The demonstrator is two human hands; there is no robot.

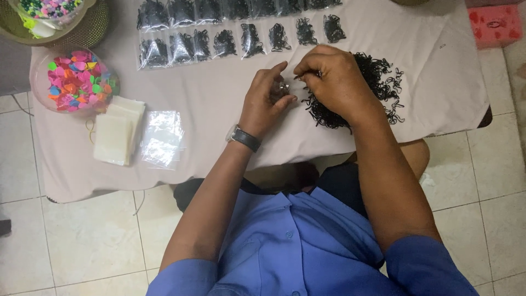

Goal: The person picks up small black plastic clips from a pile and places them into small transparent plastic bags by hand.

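My left hand (pixel 264 101) pinches a small clear bag (pixel 281 89), fingers clamped on it. My right hand (pixel 334 79) has thumb and forefinger closed together at the bag's mouth; what they grip is too small to tell. A loose pile of black bands (pixel 378 82) lies just right. Filled bags (pixel 219 27) sit in two far rows; flat empty bags (pixel 161 137) lie near left, beside a bowl of coloured pieces (pixel 76 82).
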